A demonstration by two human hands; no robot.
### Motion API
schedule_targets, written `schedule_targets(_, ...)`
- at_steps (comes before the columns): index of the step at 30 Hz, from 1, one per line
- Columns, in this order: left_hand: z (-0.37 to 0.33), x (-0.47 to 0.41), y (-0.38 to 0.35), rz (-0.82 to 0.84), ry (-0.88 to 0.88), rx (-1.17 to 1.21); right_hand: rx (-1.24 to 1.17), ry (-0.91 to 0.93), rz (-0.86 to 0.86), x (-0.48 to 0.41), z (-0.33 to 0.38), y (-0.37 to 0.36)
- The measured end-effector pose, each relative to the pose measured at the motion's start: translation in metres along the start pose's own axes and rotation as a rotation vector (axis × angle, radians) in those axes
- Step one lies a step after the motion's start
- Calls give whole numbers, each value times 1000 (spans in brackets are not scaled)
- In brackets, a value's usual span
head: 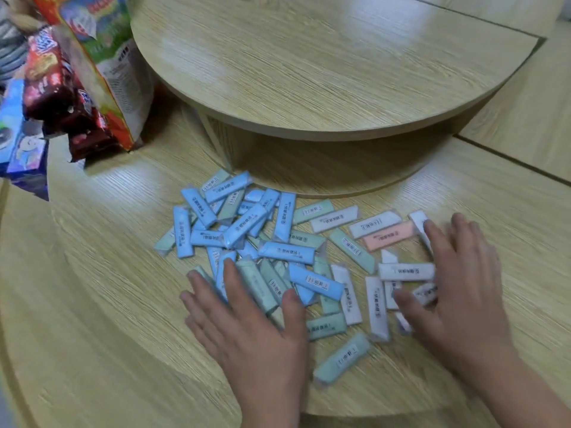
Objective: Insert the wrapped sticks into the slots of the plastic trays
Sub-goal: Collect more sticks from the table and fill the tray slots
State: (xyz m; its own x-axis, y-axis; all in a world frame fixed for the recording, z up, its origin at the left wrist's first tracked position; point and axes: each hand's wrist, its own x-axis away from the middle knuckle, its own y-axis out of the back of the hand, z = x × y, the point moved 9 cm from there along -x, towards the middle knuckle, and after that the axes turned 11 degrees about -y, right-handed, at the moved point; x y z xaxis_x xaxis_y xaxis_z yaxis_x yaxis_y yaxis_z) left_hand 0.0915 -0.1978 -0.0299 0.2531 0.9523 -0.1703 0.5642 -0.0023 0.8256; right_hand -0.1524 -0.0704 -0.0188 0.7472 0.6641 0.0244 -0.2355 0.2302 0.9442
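Observation:
A loose heap of wrapped sticks (pixel 244 225) lies on the lower wooden shelf: several blue ones at the left, pale green ones (pixel 341 358) in the middle and front, white ones (pixel 375 304) and one pink one (pixel 387 236) at the right. My left hand (pixel 247 322) lies flat with spread fingers on the front left of the heap. My right hand (pixel 454 279) rests with straight fingers on the white sticks at the right. No plastic tray is in view.
A round raised wooden tabletop (pixel 309 57) overhangs the back of the heap. Snack packets and boxes (pixel 71 88) stand at the far left. The shelf's curved front edge (pixel 340 412) runs just in front of my wrists.

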Motion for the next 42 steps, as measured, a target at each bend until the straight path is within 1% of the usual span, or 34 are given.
schedule_targets(1, -6, 1, -4, 9, -1, 4, -3, -67, 32, -3, -6, -3)
schedule_targets(2, -12, 3, -7, 13, 1, 5, 9, -85, 48, -5, -5, -7)
schedule_targets(4, -20, 7, -11, 10, 20, 1, 39, -70, 49, -4, 6, -13)
schedule_targets(7, -25, 9, -11, -29, 71, 56, 9, -107, 30, 0, 11, -13)
schedule_targets(10, -26, 11, -7, -64, 43, 98, 24, -118, 23, 0, 11, -13)
schedule_targets(11, -27, 13, -7, -48, 13, 104, 19, -116, 20, 0, 11, -12)
schedule_targets(13, -31, 17, -9, 38, -81, 77, 7, -110, 6, -1, 11, -11)
schedule_targets(16, -34, 24, -14, 190, -240, -62, -12, -125, -6, -1, 11, -10)
schedule_targets(19, -30, 29, -21, 300, -319, -214, -18, -131, -6, -2, 11, -11)
schedule_targets(22, -31, 31, -26, 342, -357, -294, -24, -144, -18, -3, 11, -9)
schedule_targets(28, -34, 24, -23, 262, -320, -290, -42, -180, -96, -10, 6, -1)
schedule_targets(33, -41, 16, -24, 217, -260, -257, -4, -140, -30, -15, 7, -5)
schedule_targets(35, -36, 14, -18, 184, -196, -222, 19, -147, -4, -12, 9, -7)
schedule_targets(37, -31, 12, -14, 162, -155, -201, 9, -161, -14, -11, 7, -5)
schedule_targets(39, -38, 13, -13, 154, -215, -177, -36, -177, -37, -13, 3, -2)
schedule_targets(42, -73, 18, -17, 140, -424, -122, -70, -193, -61, -18, -3, -1)
